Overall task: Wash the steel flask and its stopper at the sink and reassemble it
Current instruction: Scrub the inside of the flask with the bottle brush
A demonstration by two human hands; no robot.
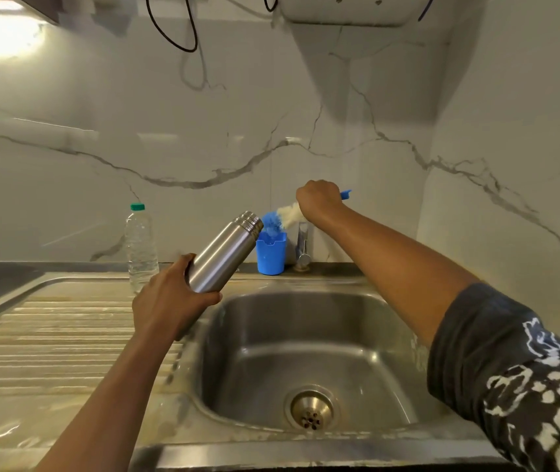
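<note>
**Flask held tilted over sink's back left corner, brush at its top end**

Wall [203,131]: pale marble with grey veins, behind the counter and on round the right-hand corner.

Sink [367,321]: steel basin, below and right of the flask. Ribbed drainboard [50,335] to its left.

Sleeve [510,369]: dark with a white print, on my right upper arm at the lower right.

Left hand [169,298]: fingers and thumb wrapped round the flask's base, gripping it from below.

Flask [224,253]: plain steel, off the counter, over the rim where drainboard meets basin. Tilted, with the base low and left in my palm and the ribbed top end pointing up and right. Cannot tell from this angle whether the mouth is open.

Bottle [140,247]: clear plastic with a green cap, upright at the back of the drainboard, left of the flask.

Right hand [319,201]: raised near the wall above the tap, fist closed round the brush handle, whose blue end sticks out to the right.

Brush [282,216]: blurred white and blue bristles, reaching down and left from my fist. The tip is just beside the flask's top end; cannot tell if they touch.

Cup [271,255]: blue, upright on the back ledge, directly under the bristles.

Tap [303,247]: steel, just right of the cup.

Drain [311,410]: round strainer in the basin floor.
</note>
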